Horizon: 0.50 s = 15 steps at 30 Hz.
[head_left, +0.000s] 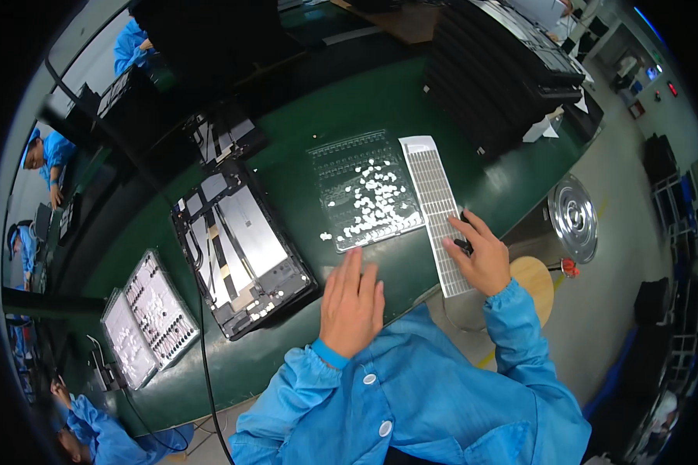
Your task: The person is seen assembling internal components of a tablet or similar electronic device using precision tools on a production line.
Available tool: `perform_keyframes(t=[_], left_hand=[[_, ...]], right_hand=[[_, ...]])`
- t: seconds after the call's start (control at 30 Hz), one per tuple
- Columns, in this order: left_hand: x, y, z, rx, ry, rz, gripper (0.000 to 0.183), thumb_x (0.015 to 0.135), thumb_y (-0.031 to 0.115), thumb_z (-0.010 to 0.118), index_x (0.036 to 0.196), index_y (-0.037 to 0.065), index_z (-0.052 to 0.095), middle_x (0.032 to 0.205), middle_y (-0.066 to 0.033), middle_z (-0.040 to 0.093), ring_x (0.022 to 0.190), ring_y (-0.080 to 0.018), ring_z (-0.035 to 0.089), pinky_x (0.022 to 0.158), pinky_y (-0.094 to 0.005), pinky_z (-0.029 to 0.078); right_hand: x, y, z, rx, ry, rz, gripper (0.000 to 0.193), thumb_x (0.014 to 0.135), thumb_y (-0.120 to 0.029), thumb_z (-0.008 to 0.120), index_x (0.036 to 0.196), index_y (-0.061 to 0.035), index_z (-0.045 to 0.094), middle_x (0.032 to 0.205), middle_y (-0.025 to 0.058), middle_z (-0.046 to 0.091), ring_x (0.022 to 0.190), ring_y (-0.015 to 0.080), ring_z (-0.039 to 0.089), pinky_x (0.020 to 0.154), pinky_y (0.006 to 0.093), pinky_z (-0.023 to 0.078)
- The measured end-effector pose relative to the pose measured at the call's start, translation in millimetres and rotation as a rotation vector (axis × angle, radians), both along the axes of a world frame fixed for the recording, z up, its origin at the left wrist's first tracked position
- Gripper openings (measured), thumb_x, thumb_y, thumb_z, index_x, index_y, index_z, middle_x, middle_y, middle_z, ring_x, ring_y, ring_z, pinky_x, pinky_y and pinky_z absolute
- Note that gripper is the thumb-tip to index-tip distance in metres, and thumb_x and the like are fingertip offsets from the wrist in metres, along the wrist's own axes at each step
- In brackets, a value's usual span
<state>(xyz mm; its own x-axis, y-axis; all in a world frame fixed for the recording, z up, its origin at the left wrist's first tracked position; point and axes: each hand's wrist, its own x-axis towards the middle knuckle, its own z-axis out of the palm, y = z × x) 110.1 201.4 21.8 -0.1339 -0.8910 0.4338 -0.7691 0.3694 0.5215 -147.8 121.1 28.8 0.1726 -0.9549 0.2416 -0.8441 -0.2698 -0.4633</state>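
My left hand [353,306] lies with its fingers stretched out at the near edge of a clear plastic tray [345,151]. Many small white pieces [376,190] are scattered in that tray; a few sit by its left edge. My right hand [482,256] is bent over a long white sheet of label-like grey rectangles [434,194], to the tray's right. A small black object [464,246] shows between its thumb and fingers; its kind is partly hidden. Left of the tray sits an opened tablet-like device [240,248] with silver battery plates and dark boards.
A tall stack of black trays [481,85] stands at the back right. On the left are a parts case [151,318] with rows of small pieces and a black cable [204,349]. Another opened device [223,133] lies behind. Co-workers in blue sit at left. A round metal stool [572,217] stands right.
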Motion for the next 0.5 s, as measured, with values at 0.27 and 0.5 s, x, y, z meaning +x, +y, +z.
perform_keyframes(t=[0.27,0.5], left_hand=[[-14.5,-35.2,-22.5,-0.005,-0.356,0.220,0.037,0.090,0.008,0.061,0.124,-0.005,0.056,0.135,-0.0268,0.054,0.132,-0.0430,0.047,0.106,-0.0496,0.040],[-11.8,-33.0,-21.6,-0.035,-0.471,0.261,0.022,0.085,0.008,0.060,0.104,-0.003,0.063,0.109,-0.0178,0.061,0.122,-0.0380,0.054,0.095,-0.0480,0.044]], right_hand=[[-4.3,-38.5,-2.8,-0.019,0.054,0.047,0.037,0.089,-0.033,0.074,0.122,-0.0158,0.071,0.134,0.0222,0.061,0.090,0.0407,0.071,0.077,0.0454,0.058],[14.8,-30.7,19.1,0.054,-0.268,0.126,0.040,0.089,-0.029,0.073,0.117,-0.0009,0.069,0.111,0.0203,0.070,0.088,0.0333,0.072,0.079,0.0394,0.056]])
